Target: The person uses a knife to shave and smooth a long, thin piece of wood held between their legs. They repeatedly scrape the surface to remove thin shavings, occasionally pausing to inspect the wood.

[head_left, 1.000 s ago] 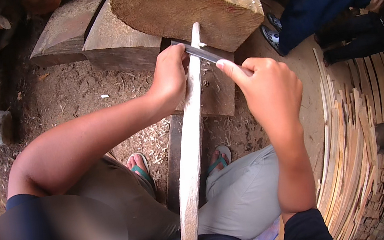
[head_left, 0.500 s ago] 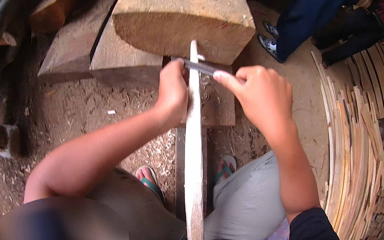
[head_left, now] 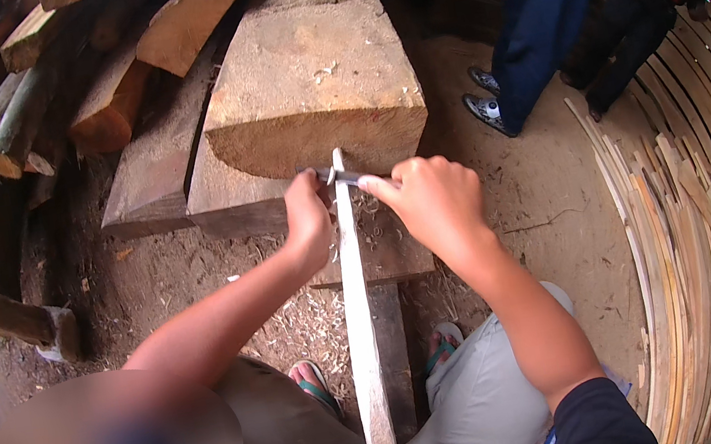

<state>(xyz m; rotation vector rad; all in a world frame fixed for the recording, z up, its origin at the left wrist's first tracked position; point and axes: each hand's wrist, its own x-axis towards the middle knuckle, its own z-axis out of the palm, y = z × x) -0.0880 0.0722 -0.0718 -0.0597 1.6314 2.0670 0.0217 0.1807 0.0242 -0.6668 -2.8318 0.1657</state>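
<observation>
A long pale wooden strip [head_left: 362, 342] runs from my waist out to the end face of a large sawn timber block [head_left: 308, 71]. Across the strip, close to its far tip, lies a drawknife [head_left: 352, 176] with a narrow dark metal blade. My left hand [head_left: 307, 220] is closed round the drawknife's left end, which the fingers mostly hide. At the other end my right hand [head_left: 442, 208] grips it, thumb stretched along the tool toward the strip. A small pale curl of wood shows at the blade.
Logs and sawn beams [head_left: 113, 102] are heaped at the far left. Thin wooden strips [head_left: 674, 264] lie bundled along the right. Two people [head_left: 534, 26] stand at the far right. Shavings [head_left: 311, 322] litter the ground by my sandalled feet. A mallet-like wooden piece [head_left: 62, 333] is at left.
The drawknife now sits nearer the strip's far tip, with both hands still on it. My view has shifted, showing more logs at the far left.
</observation>
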